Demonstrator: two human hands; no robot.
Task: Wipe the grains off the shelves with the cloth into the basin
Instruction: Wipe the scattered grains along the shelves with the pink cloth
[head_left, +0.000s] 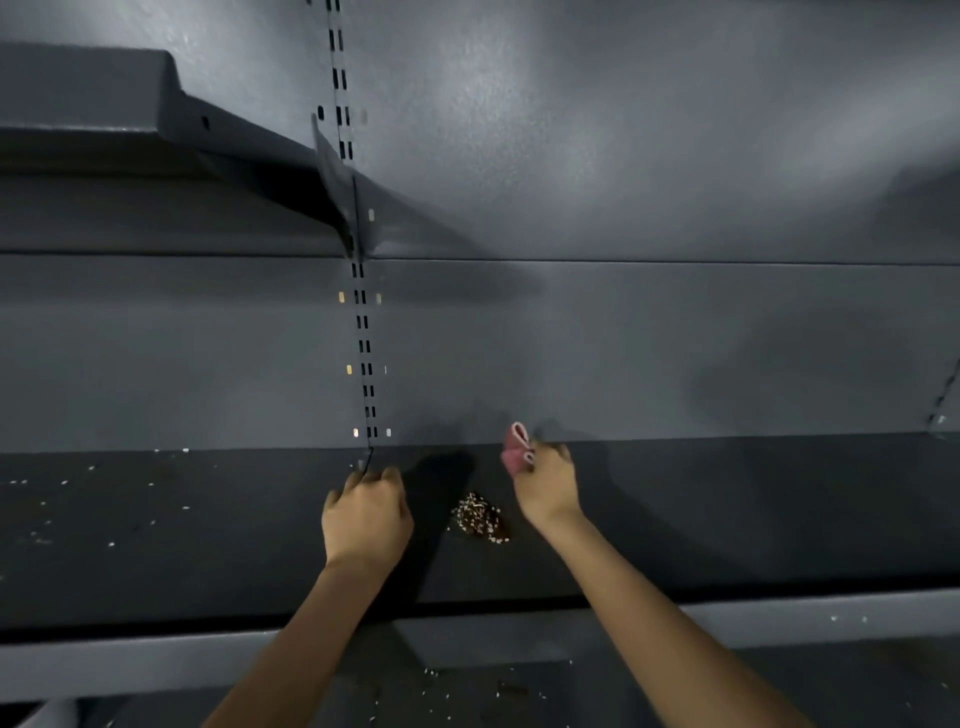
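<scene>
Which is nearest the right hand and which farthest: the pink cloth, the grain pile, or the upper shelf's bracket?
1. Pink cloth: held in the right hand.
2. Grain pile: on the shelf, just to its left.
3. Bracket: high up, far left.

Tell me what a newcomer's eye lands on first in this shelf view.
First comes the small heap of grains in the middle of the dark shelf, between the two hands. Just right of it the right hand holds a pink cloth near the back panel, while the left hand sits curled at the foot of the slotted upright. Loose grains speckle the shelf's left end.
</scene>
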